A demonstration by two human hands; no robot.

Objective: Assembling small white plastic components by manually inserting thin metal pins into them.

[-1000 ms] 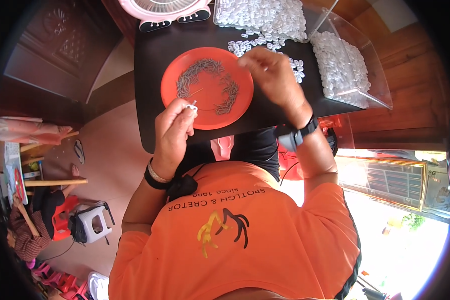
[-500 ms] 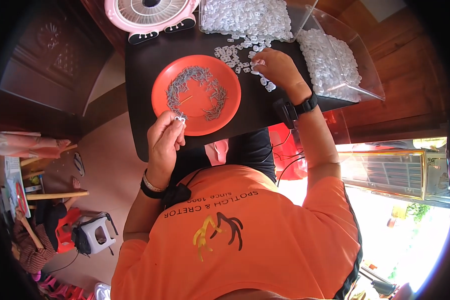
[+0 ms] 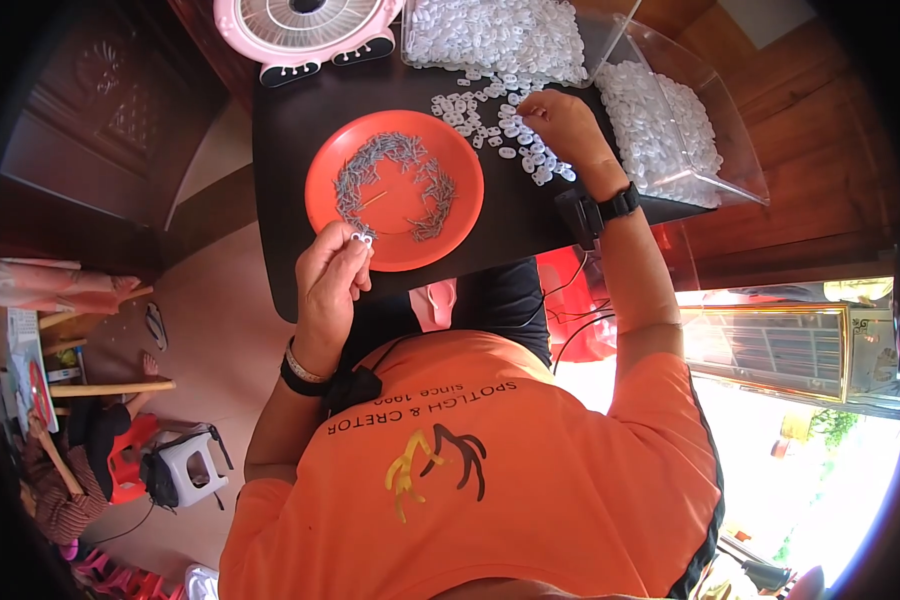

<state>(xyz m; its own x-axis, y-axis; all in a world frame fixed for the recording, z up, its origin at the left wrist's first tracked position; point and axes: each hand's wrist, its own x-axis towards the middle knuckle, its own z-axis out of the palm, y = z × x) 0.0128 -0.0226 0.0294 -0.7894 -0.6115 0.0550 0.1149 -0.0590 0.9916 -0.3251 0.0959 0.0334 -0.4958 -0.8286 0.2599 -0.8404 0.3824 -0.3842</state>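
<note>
My left hand [image 3: 328, 275] is closed in a pinch on a small white plastic piece with holes [image 3: 363, 240], at the near left rim of an orange-red plate [image 3: 322, 190]. Grey screw-like pins [image 3: 395, 148] lie in a broken ring on that plate, with a thin yellowish stick [image 3: 374, 199] among them. Over at the right, my right hand [image 3: 573, 132] reaches to the loose white two-holed pieces [image 3: 460, 112] on the black tabletop. Its thumb and fingertips come together at the edge of this pile; whatever they hold is too small to make out.
Behind the pile stands a clear bin of white pieces [image 3: 495, 45], and a second clear bin [image 3: 660, 125] is at the right. A pink fan [image 3: 305, 30] occupies the back left of the black table [image 3: 290, 130]. Another person [image 3: 75, 490] sits at far left.
My right hand has shifted slightly right, and more loose white pieces now show beside and below its fingers. My left hand holds its place with the white plastic piece.
</note>
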